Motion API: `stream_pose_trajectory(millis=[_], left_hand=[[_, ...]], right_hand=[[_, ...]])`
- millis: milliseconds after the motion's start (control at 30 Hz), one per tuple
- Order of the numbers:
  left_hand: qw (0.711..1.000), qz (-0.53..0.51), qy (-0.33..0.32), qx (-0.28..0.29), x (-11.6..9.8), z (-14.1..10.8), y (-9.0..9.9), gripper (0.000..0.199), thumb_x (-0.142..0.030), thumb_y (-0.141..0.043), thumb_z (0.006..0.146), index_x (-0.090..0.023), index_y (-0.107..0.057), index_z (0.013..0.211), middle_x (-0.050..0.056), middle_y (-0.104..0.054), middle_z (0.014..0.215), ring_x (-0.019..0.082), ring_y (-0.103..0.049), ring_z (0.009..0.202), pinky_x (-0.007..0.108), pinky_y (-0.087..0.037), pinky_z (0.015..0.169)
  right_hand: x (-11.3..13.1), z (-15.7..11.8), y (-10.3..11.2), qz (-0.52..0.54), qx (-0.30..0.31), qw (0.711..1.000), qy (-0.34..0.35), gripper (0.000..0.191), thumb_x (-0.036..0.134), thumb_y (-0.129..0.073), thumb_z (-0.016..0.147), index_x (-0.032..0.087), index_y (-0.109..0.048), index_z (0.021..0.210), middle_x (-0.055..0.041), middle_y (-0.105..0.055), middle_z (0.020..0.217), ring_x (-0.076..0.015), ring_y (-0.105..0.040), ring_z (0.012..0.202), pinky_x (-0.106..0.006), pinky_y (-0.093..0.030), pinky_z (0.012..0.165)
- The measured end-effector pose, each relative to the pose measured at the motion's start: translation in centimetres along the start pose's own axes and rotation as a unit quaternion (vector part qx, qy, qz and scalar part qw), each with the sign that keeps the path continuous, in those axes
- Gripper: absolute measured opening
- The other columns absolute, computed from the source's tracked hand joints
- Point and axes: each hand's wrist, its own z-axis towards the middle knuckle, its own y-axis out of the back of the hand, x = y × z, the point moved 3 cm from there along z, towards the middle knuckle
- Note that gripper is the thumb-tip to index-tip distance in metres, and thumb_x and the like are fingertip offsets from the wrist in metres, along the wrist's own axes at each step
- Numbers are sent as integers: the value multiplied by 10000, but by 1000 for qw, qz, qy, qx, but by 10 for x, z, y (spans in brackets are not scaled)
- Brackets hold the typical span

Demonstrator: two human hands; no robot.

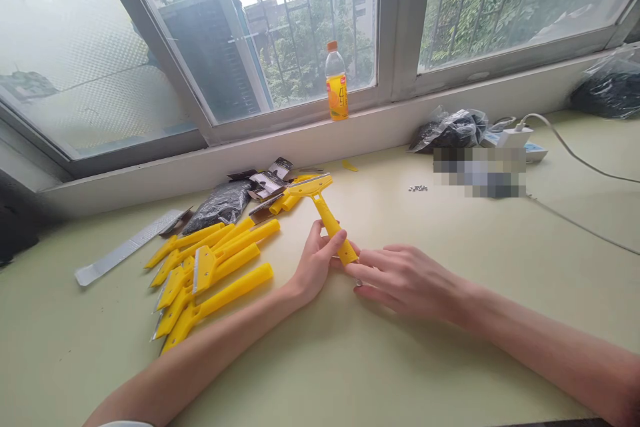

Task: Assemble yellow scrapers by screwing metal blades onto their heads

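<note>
My left hand [316, 260] is closed round the handle of a yellow scraper [327, 217]. The scraper's wide head points up and away from me, with a metal edge along its top. At the lower end of the handle is my right hand [395, 277], its fingers bent in a pinch. A small silver piece [358, 282] shows between its thumb and fingers, too small to make out fully. To the left, several more yellow scrapers [235, 263] lie in an overlapping pile on the pale table [320, 373].
Behind the pile are a bag of dark items [220, 205], black packets [273, 180] and a flat silver strip [127, 248]. Small metal parts [418, 188] lie right of centre. An orange drink bottle [337, 87] stands on the sill. Cables and a plug [514, 138] are at the right.
</note>
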Motion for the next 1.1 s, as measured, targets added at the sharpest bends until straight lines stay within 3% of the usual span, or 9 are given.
stream_pose_trajectory(millis=[133, 333, 700, 933, 1100], left_hand=[[1000, 0, 5, -2, 0, 0, 0, 521, -546, -673, 866, -206, -404, 1155, 69, -727, 874, 187, -693, 680, 310, -544, 657], [1000, 4, 3, 7, -1, -1, -1, 484, -535, -647, 890, -211, -394, 1144, 69, -727, 876, 191, -692, 667, 317, -542, 638], [1000, 18, 12, 21, -3, -1, -3, 523, -553, -655, 877, -202, -403, 1172, 63, -727, 848, 192, -692, 669, 323, -549, 652], [1000, 12, 8, 16, -1, -1, -2, 470, -527, -646, 890, -210, -409, 1142, 64, -717, 903, 191, -698, 694, 311, -551, 644], [1000, -3, 7, 7, 1, 0, 0, 431, -502, -628, 911, -217, -401, 1140, 55, -714, 883, 199, -705, 690, 313, -549, 635]], right_hand=[[1, 0, -1, 16, 22, 1000, 12, 144, 217, -437, 1024, 196, -565, 963, 5, -619, 818, -107, -527, 624, -282, -392, 599], [-2, -2, -5, 38, 58, 998, 11, 157, 229, -437, 1025, 194, -585, 986, 1, -613, 821, -110, -519, 619, -293, -387, 595], [-1, 0, -3, 69, 61, 996, 5, 197, 263, -433, 1036, 185, -589, 944, -8, -619, 827, -107, -549, 639, -275, -399, 610], [-2, -1, -2, 45, 44, 998, 5, 166, 312, -479, 1019, 183, -582, 1016, -33, -632, 963, -111, -543, 651, -289, -394, 579], [-5, -2, -1, 55, 57, 997, -3, 245, 369, -515, 1001, 192, -585, 1156, -53, -644, 1092, -125, -569, 688, -304, -398, 581]])
